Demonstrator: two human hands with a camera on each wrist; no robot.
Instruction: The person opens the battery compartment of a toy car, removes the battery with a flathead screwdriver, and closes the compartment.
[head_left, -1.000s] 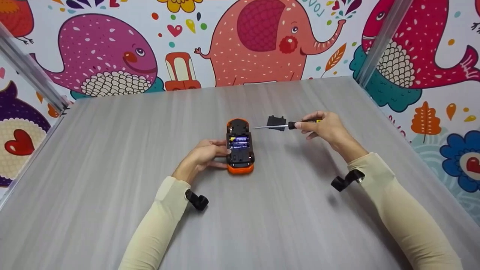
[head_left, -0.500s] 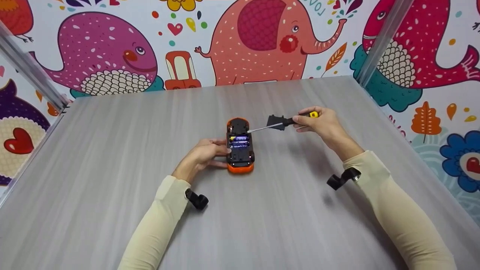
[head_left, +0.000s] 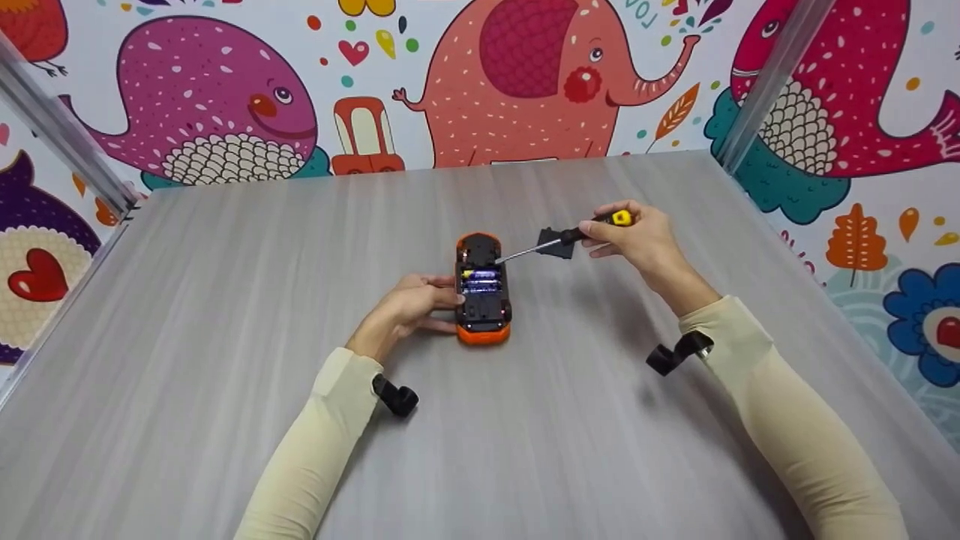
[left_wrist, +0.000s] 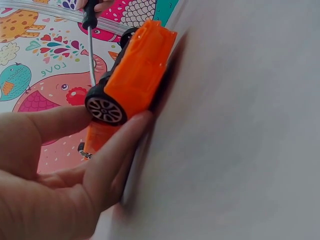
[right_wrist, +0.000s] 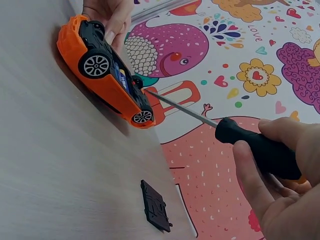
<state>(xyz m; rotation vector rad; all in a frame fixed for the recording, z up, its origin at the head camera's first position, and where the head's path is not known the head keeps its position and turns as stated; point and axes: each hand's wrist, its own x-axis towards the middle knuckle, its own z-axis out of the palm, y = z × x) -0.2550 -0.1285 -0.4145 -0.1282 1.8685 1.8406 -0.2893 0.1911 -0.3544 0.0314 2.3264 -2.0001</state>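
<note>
"Lying which way up, that car (head_left: 482, 309)?"

"Upside down on the table (head_left: 525, 420), black underside showing, orange at both ends. Its bay is uncovered, and purple-blue batteries (head_left: 481, 282) lie side by side in it."

"Who steadies it?"

"The left hand (head_left: 415, 304), at the car's left side. It grips the car, digits set about a wheel (left_wrist: 106, 108)."

"And the right hand (head_left: 637, 240)?"

"Off to the car's right, grasping a screwdriver (head_left: 574, 235) by its dark handle, yellow at the butt. The shaft slants down to the car, its tip at the right edge of the underside, just beyond the bay. Whether it presses there, I can't tell."

"What's that dark piece?"

"A black panel (right_wrist: 155, 206), on the table to the car's right, apart from it. From the head view, the screwdriver crosses over it."

"Further out?"

"Pale sleeves (head_left: 311, 450), nearer the person than the car, each with a black bracket (head_left: 395, 397) at the wrist. Beyond the car stands a wall (head_left: 397, 67) printed with an elephant (head_left: 525, 127) and a purple whale (head_left: 217, 82)."
</note>
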